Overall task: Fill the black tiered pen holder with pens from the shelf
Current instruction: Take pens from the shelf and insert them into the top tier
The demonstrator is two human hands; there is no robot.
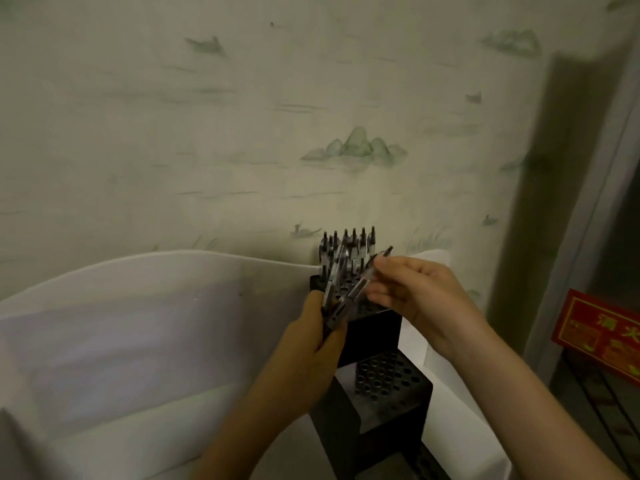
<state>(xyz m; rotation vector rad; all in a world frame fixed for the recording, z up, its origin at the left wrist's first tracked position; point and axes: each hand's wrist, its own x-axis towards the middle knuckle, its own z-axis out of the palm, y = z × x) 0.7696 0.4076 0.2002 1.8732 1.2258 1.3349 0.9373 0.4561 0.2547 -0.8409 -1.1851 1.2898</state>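
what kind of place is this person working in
Probably a room in a home or small shop, though that's uncertain: patterned wallpaper with painted green hills, a white shelf against it, and a red sign with gold characters at the right.

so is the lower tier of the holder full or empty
Empty: the lower tier of the black pen holder shows only open round holes, while pens stand in the top tier.

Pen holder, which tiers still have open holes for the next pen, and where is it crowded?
The lower tier of the black pen holder shows bare holes. The top rear rows by the wall are packed with standing pens. The left hand grips a bundle of pens and the right hand pinches one pen, crowding the upper tier.
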